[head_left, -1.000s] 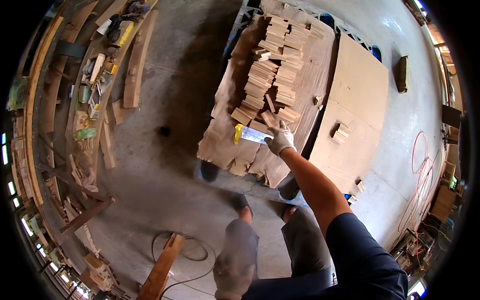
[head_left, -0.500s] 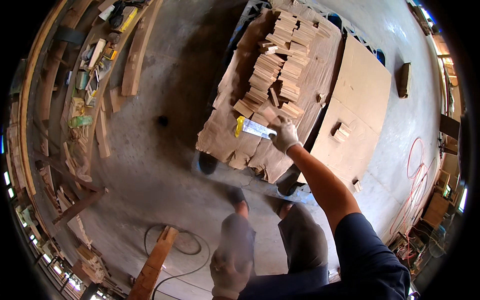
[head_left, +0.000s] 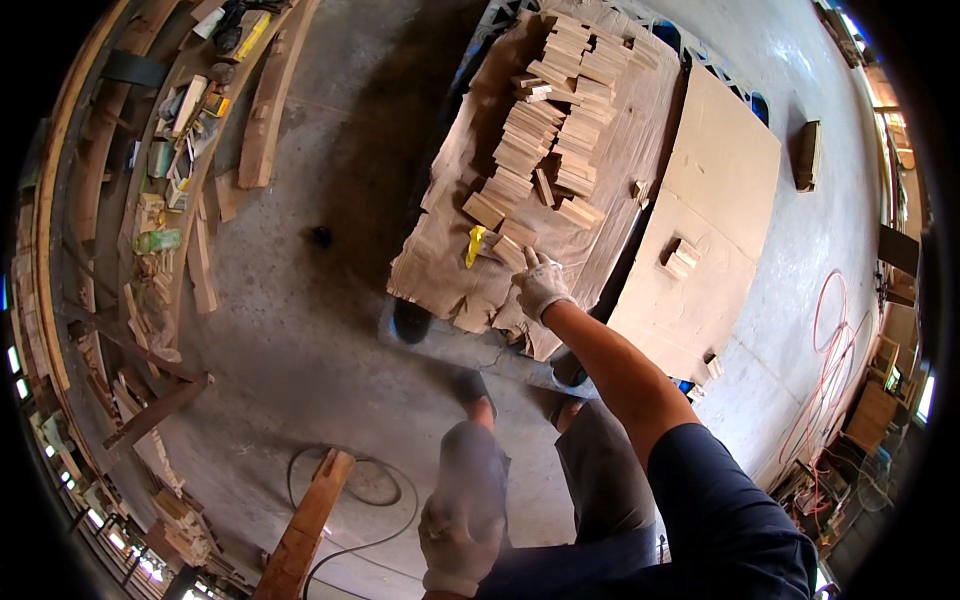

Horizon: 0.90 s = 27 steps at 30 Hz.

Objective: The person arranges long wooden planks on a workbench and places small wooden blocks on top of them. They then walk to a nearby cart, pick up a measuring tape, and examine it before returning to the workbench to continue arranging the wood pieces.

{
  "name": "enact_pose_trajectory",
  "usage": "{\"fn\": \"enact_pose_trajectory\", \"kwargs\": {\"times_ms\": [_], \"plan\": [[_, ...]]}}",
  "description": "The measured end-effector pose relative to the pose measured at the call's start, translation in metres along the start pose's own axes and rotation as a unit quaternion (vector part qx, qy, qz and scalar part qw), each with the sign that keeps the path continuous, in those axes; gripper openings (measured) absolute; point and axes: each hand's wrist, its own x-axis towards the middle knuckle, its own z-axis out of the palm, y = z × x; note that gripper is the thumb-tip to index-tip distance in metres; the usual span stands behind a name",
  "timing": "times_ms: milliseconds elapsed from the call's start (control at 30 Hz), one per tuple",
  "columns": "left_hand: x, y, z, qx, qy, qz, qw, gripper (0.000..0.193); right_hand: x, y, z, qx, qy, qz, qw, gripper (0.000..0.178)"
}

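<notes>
My right hand [head_left: 543, 283], in a pale work glove, reaches over the brown paper sheet [head_left: 455, 290]. Its fingertips are at the right end of a small wooden block [head_left: 509, 253], which they appear to grip. That block lies beside a strip with yellow tape [head_left: 474, 246] round one end; the strip's metal blade is mostly hidden by block and hand. Just beyond is another wooden block [head_left: 517, 233], at the near end of long rows of similar wooden blocks [head_left: 530, 137]. My left hand [head_left: 458, 545], also gloved, rests on my left leg; blur obscures its fingers.
Right of the paper lies a cardboard sheet [head_left: 712, 170] bearing a few small blocks [head_left: 682, 260]. A wooden beam [head_left: 308, 525] and a dark cable [head_left: 405, 535] are on the floor near my left leg. Planks and clutter line the left; a red hose [head_left: 822, 350] coils at right.
My right hand has moved slightly left and down, bringing the wooden block from the air onto the strip's blade, now mostly covered. The left hand stays on the leg.
</notes>
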Motion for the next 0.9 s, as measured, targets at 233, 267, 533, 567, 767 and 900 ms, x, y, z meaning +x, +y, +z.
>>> {"fn": "enact_pose_trajectory", "kwargs": {"times_ms": [233, 267, 533, 567, 767, 900], "plan": [[-0.002, 0.004, -0.002, -0.006, -0.006, -0.027, 1.000, 0.065, -0.001, -0.024, -0.059, 0.000, 0.034, 0.004, 0.999, 0.023], [-0.001, 0.004, -0.003, -0.006, -0.008, -0.029, 1.000, 0.065, 0.004, -0.018, -0.058, 0.026, 0.091, 0.011, 0.995, 0.028], [0.005, 0.005, -0.006, -0.009, 0.007, -0.022, 1.000, 0.064, 0.050, -0.022, -0.063, 0.033, 0.051, 0.133, 0.989, 0.046], [0.005, 0.004, -0.007, -0.009, 0.008, -0.021, 1.000, 0.064, 0.053, -0.022, -0.062, 0.023, 0.060, 0.119, 0.991, 0.041], [0.004, 0.004, -0.005, -0.001, 0.022, -0.023, 1.000, 0.065, 0.054, -0.033, -0.059, 0.003, 0.098, 0.124, 0.987, 0.039], [0.004, 0.001, -0.004, -0.017, 0.033, -0.002, 0.999, 0.066, 0.061, -0.011, -0.039, 0.057, 0.100, 0.142, 0.983, 0.041]]}}
